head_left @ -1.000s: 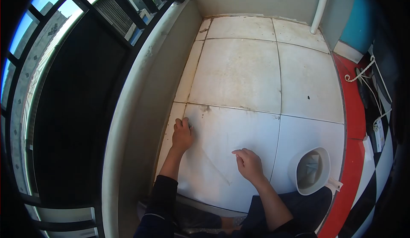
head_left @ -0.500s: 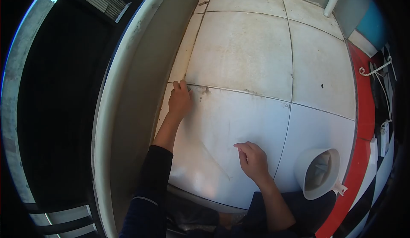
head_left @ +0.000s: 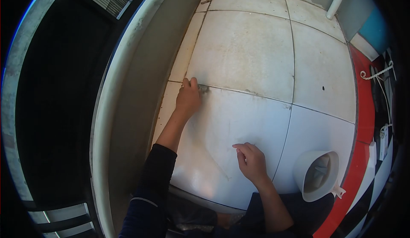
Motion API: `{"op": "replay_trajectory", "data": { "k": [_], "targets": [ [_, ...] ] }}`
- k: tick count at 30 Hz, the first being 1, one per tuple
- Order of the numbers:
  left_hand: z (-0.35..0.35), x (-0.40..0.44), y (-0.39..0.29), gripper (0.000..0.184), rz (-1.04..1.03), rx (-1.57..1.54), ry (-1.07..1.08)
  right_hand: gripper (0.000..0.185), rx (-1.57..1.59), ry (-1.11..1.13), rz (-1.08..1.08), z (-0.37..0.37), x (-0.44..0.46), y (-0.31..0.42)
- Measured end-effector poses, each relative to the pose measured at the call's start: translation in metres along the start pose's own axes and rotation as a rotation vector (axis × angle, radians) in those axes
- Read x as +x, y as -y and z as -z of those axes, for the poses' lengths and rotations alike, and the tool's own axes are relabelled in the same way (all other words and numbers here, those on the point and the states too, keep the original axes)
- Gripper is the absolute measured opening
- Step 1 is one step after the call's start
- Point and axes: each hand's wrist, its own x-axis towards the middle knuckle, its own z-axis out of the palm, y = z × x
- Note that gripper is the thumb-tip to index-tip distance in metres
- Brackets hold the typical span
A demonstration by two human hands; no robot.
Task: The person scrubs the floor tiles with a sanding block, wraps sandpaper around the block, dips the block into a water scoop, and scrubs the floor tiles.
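My left hand (head_left: 188,98) is closed and pressed down on the white floor tile (head_left: 222,122), close to the grout line near the low wall. Beside its fingertips shows a small greyish patch (head_left: 203,88); whether this is dirt or the edge of something under the fingers I cannot tell. Over the same tile, lower and to the right, my right hand (head_left: 253,161) hovers or rests with loosely bent fingers, the index finger pointing left. Nothing shows in it. A white plastic dipper (head_left: 301,174) with a short handle stands right of it, some pale contents inside.
A grey low wall (head_left: 136,88) with a rounded pale top edge runs along the left. Brown stains mark the farther tiles (head_left: 243,50). A white pipe (head_left: 337,1) stands at the back right. Along the right lie a red strip (head_left: 364,110) and white rope (head_left: 378,72).
My left hand has slid slightly right and up along the grout line, and the greyish patch now shows beside its fingers. My right hand has hardly moved.
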Motion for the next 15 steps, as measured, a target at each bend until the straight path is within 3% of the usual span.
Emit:
{"op": "replay_trajectory", "data": {
  "k": [3, 7, 9, 11, 15],
  "targets": [
    [0.001, 0.0, 0.001, 0.031, -0.092, 0.01, 0.004, 0.014, -0.013, 0.004, 0.038, -0.001, -0.002, -0.004],
    [-0.001, 0.004, -0.012, 0.029, 0.079, 0.077, -0.007, 0.014, 0.003, -0.007, -0.006, 0.004, -0.001, -0.001],
    [-0.004, -0.001, -0.024, 0.029, -0.059, 0.11, -0.014, 0.014, 0.026, -0.006, -0.02, -0.001, 0.0, 0.001],
    [-0.004, -0.002, -0.021, 0.029, -0.058, 0.089, 0.029, 0.013, 0.0, 0.008, 0.049, -0.003, -0.002, -0.004],
    [-0.003, 0.008, -0.009, 0.029, 0.094, 0.098, 0.033, 0.013, -0.018, -0.015, 0.01, 0.004, -0.003, -0.006]
  ]
}}
